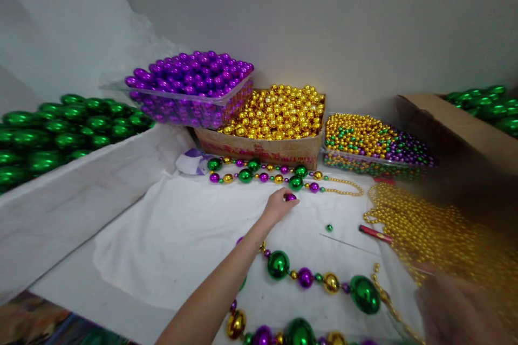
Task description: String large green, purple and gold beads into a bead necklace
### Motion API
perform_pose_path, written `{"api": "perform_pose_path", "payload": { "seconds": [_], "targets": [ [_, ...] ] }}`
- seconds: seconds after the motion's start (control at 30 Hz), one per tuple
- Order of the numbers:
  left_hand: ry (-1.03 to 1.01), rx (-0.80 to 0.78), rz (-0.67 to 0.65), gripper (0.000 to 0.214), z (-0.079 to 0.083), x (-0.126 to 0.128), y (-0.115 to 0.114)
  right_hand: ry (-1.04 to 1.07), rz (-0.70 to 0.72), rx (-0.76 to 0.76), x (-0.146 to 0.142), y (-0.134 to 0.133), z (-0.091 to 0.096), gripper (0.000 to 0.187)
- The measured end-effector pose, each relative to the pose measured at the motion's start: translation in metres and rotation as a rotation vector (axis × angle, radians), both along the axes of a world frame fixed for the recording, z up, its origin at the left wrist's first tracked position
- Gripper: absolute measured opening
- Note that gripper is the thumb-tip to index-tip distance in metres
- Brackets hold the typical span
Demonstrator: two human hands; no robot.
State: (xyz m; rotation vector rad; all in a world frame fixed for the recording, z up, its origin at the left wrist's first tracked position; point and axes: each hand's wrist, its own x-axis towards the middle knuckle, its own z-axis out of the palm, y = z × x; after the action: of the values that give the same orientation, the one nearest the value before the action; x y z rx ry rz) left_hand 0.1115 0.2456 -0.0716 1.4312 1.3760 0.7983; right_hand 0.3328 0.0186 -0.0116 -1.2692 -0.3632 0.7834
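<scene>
My left hand [278,206] reaches forward over the white cloth [170,237], its fingers pinched on a purple bead [290,197]. Just beyond it lies a strand of green, purple and gold beads [265,173]. A second strand with larger beads [324,280] curls in front of my forearm. My right hand [457,310] sits blurred at the lower right, close to a heap of thin gold bead strings [437,226]; its fingers are smeared.
At the back stand a clear tray of purple balls [190,78], a cardboard box of gold balls [275,110] and a tray of small mixed beads [372,137]. Green balls fill bins at left [56,129] and right [485,99]. A red tool [374,233] and a loose green bead [329,227] lie on the cloth.
</scene>
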Motion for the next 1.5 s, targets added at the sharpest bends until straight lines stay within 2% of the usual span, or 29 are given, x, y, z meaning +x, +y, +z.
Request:
{"api": "perform_pose_path", "payload": {
  "seconds": [0.1, 0.13, 0.23, 0.3, 0.4, 0.5, 0.67, 0.83, 1.03, 1.1, 1.23, 1.3, 1.5],
  "targets": [
    [-0.195, -0.101, -0.103, 0.034, 0.01, -0.004, -0.045, -0.034, -0.035, 0.048, -0.009, 0.007, -0.001, 0.018],
    [-0.359, -0.186, -0.123, 0.038, 0.013, -0.004, -0.06, -0.023, -0.037, 0.058, -0.011, 0.011, -0.002, 0.017],
    [-0.651, -0.382, -0.147, 0.039, 0.02, 0.004, -0.097, 0.145, 0.004, 0.105, -0.008, 0.025, -0.003, 0.017],
    [-0.716, -0.44, -0.17, 0.036, 0.023, 0.011, -0.112, 0.25, 0.021, 0.134, -0.004, 0.03, -0.003, 0.017],
    [-0.791, -0.482, -0.203, 0.032, 0.025, 0.018, -0.124, 0.294, 0.029, 0.163, -0.003, 0.028, 0.001, 0.015],
    [-0.876, -0.507, -0.194, 0.03, 0.025, 0.017, -0.129, 0.2, 0.015, 0.157, -0.013, 0.02, 0.012, 0.013],
    [-1.012, -0.555, -0.173, 0.023, 0.024, 0.006, -0.132, -0.193, -0.093, 0.093, -0.046, 0.007, 0.041, 0.013],
    [-1.102, -0.566, -0.164, 0.024, 0.022, -0.008, -0.135, -0.459, -0.223, -0.036, -0.067, 0.001, 0.062, 0.01],
    [-1.103, -0.629, -0.097, 0.017, 0.015, -0.015, -0.134, -0.799, -0.132, -0.2, -0.057, -0.005, 0.065, 0.014],
    [-1.117, -0.677, -0.076, 0.016, 0.013, -0.013, -0.134, -0.822, -0.155, -0.198, -0.058, -0.004, 0.064, 0.015],
    [-1.191, -0.751, -0.058, 0.023, 0.014, -0.006, -0.134, -0.727, -0.276, -0.047, -0.072, 0.001, 0.058, 0.014],
    [-1.222, -0.787, -0.021, 0.025, 0.017, -0.003, -0.132, -0.7, -0.294, -0.002, -0.077, 0.002, 0.057, 0.013],
    [-1.28, -0.865, 0.159, 0.015, 0.019, 0.002, -0.128, -0.738, -0.223, -0.026, -0.07, -0.004, 0.055, 0.018]
  ]
}}
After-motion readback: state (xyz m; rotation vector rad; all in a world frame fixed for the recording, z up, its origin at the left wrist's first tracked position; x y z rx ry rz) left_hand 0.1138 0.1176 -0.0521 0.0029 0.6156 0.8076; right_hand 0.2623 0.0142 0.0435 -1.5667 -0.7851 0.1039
